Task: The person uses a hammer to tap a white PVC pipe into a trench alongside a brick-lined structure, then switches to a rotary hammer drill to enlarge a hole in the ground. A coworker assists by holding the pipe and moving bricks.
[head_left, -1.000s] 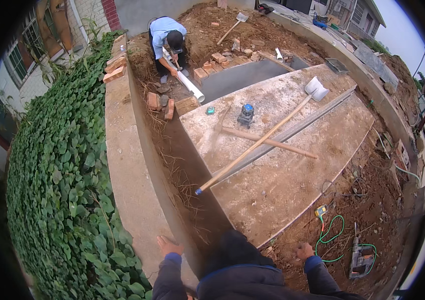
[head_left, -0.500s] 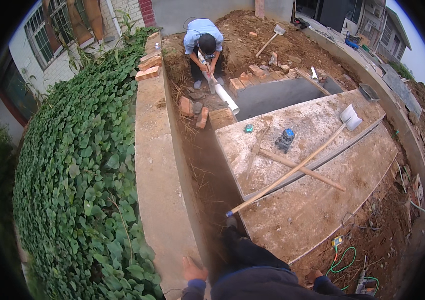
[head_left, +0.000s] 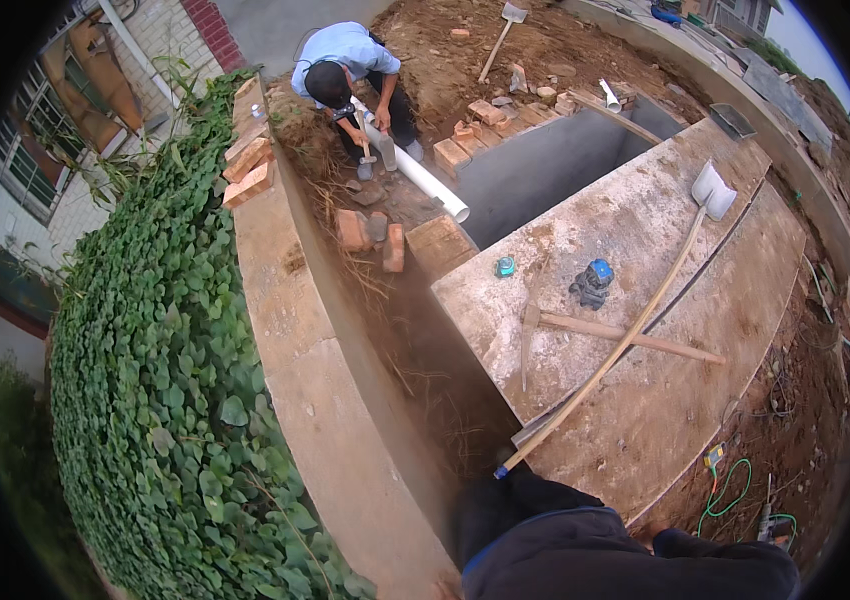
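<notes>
- Most of L hand (head_left: pixel 445 588) now cut off, 6 o'clock, nr concrete wall (head_left: pixel 320 400) (8 o'clock), so grip/contact can't tell.
- R hand (head_left: pixel 659 542) approx 5 o'clock, mostly hidden; grip unclear.

Over on the left, the leafy vines (head_left: pixel 195 400) are deep green, the concrete wall (head_left: pixel 295 385) tan-grey. Far off, I see a pale blue shirt (head_left: pixel 350 50), plain white pipe (head_left: pixel 432 187), orange bricks (head_left: pixel 452 158). Brown smears mottle the whitish slab (head_left: pixel 635 430); the shovel blade (head_left: pixel 712 188) is white.
</notes>
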### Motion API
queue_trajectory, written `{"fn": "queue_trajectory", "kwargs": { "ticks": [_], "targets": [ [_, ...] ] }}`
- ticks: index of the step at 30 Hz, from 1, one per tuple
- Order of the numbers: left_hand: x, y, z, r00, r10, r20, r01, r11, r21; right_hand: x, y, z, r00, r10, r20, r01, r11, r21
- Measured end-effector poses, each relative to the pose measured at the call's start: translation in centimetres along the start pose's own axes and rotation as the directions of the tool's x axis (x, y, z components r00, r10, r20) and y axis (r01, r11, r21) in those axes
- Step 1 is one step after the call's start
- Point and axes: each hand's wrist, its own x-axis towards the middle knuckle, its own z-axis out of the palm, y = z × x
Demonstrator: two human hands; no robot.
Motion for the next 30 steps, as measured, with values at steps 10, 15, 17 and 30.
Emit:
{"fn": "queue_trajectory", "kwargs": {
  "ticks": [10, 15, 17, 30],
  "targets": [
    [10.7, -1.9, -5.7, 0.955, -0.243, 0.171, 0.264, 0.958, -0.111, 7.0, -1.7, -5.4, 0.942, -0.329, 0.069, 0.266, 0.602, -0.753],
    [19.9, 6.3, -14.8, 0.934, -0.087, -0.345, 0.136, 0.984, 0.119, 7.0, -7.5, -6.7, 0.917, -0.354, -0.185, 0.279, 0.899, -0.338],
    [24.2, 11.0, -18.9, 0.978, -0.140, -0.157, 0.155, 0.984, 0.087, 6.6, -10.7, -7.4, 0.939, -0.040, -0.343, 0.206, 0.861, 0.465],
    [57.8, 34.1, -29.0, 0.926, 0.068, -0.372, 0.084, 0.922, 0.378, -8.2, -28.7, -16.6, 0.958, 0.256, 0.131, -0.074, -0.223, 0.972]
  ]
}}
